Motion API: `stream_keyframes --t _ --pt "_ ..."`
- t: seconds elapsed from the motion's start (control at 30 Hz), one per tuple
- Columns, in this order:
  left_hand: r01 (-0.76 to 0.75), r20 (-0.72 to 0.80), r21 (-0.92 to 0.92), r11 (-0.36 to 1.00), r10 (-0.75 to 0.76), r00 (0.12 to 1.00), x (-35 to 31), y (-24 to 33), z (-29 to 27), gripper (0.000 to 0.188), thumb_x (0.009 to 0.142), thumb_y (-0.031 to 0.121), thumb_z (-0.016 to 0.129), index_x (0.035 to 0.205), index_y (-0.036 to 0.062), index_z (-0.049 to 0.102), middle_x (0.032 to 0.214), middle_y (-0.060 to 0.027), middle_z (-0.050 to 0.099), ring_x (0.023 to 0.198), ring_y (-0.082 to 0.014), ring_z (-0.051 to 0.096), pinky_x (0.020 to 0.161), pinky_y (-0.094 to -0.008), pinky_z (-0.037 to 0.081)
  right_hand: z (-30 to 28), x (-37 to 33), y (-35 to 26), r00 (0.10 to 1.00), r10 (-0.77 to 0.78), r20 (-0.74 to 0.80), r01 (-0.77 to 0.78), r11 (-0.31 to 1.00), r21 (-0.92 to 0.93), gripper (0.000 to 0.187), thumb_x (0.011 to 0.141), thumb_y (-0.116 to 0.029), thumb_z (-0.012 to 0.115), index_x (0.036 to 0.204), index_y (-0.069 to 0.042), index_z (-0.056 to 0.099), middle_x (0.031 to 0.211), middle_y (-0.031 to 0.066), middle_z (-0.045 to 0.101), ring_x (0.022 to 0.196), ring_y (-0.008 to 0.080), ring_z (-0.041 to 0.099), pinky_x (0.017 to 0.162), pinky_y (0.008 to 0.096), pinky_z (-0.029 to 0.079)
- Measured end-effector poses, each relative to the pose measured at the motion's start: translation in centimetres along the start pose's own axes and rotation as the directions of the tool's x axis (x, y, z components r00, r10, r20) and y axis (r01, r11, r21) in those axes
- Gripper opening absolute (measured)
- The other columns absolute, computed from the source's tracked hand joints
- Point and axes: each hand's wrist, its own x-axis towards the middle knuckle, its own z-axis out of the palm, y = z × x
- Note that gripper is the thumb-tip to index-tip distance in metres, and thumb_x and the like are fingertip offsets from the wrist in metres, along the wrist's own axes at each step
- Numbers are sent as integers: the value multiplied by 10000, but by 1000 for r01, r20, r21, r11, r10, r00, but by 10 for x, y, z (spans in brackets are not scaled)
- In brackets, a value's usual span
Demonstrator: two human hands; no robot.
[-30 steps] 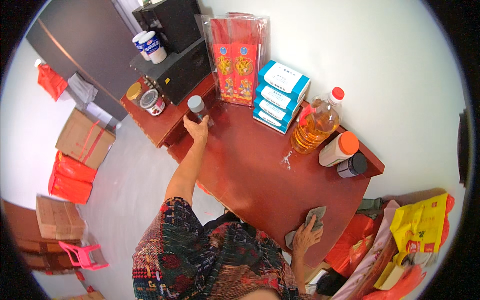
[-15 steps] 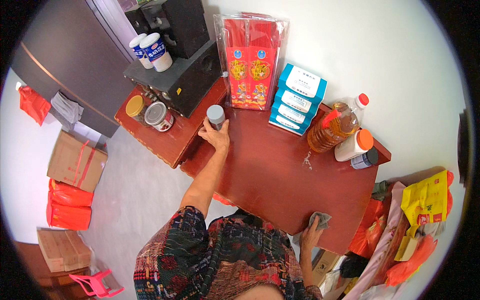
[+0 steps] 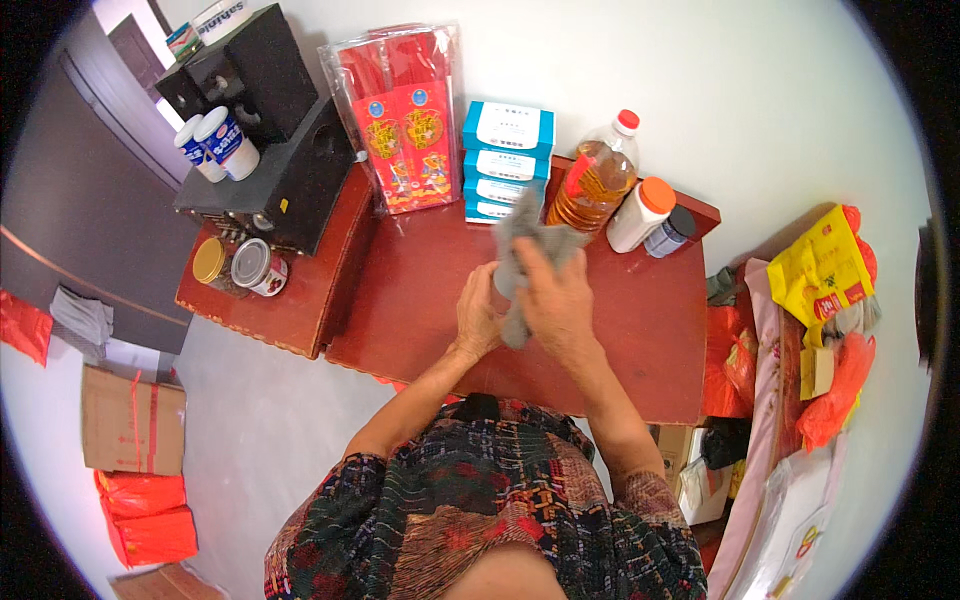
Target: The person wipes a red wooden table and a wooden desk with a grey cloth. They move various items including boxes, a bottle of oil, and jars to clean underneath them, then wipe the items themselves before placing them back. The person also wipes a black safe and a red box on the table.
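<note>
Both hands now meet mid-frame: my left hand (image 3: 480, 312) and right hand (image 3: 556, 295) fingers grasping grey cloth (image 3: 520, 255) over red table (image 3: 640, 330), wiping unfinished.

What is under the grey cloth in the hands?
The grey cloth drapes over something gripped between the left hand and right hand; that object is fully covered.

Cloth (image 3: 520, 262) between both hands above table (image 3: 640, 330); boxes (image 3: 503, 160), bottle (image 3: 592, 180) behind; speakers (image 3: 270, 150) left.
</note>
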Motion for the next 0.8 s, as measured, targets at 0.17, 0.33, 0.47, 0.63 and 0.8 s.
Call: stream_keyframes --t 0.17,0.33,0.47,0.63,0.8 --pt "-51 84 29 998 49 995 -12 12 -7 467 660 160 750 1051 58 517 906 -119 570 862 -310 560 687 -382 414 4 5 5 981 -39 192 33 999 33 255 770 -198 622 1014 -133 594 856 127 539 788 314 536 644 443 439" --pt "-215 128 191 958 193 973 -11 37 -21 472 631 162 766 1025 61 526 869 -93 555 814 -273 548 654 -369 382 3 24 22 816 188 546 -211 977 -21 302 837 -334 529 963 -77 625 840 197 620 804 385 605 703 477 471" --pt "-251 246 264 931 187 951 -13 55 -24 508 634 171 766 1059 58 512 880 -76 541 840 -264 532 694 -371 373 8 29 39 624 335 706 -310 935 -170 403 851 -390 461 916 -54 675 959 219 664 904 394 640 793 484 504" --pt "-214 251 406 888 117 961 -21 36 -15 532 644 160 744 1093 46 484 907 -80 528 886 -261 521 748 -371 362 5 -5 15 793 269 546 -137 953 -270 277 814 -293 540 844 -47 664 883 171 634 837 357 615 684 492 517" --pt "-225 342 352 909 98 934 -23 41 -19 529 652 134 728 1099 26 466 897 -96 511 895 -289 514 756 -380 364 -18 -40 -6 907 -85 413 219 932 -289 210 733 -232 606 834 -49 615 882 118 553 812 293 544 603 455 507"
